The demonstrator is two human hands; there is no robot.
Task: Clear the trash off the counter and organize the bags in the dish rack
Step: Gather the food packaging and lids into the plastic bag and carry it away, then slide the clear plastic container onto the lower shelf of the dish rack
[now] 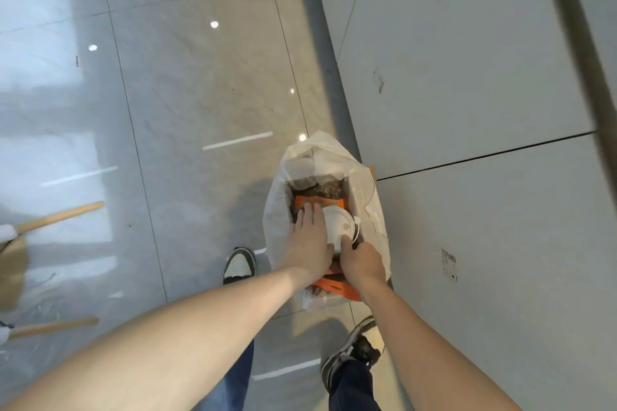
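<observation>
Down on the shiny floor (187, 83), beside the grey wall (467, 77), stands a trash bin (379, 173) lined with a white bag (277, 207). The bin looks nearly full. An orange pack (319, 203) and some brown scraps lie inside, under a round white lid (339, 227). Both hands push down on that lid. The left hand (309, 245) lies flat and open on its near side, not holding anything. The right hand (360, 259) presses the lid's edge with its thumb; its other fingers are curled, and I cannot tell if its grip holds anything. So some trash is already in the bin. No worktop or dish rack can be seen, so the job with the bags there looks still to come. Two wooden sticks (60, 217) lie far left of the bin.
</observation>
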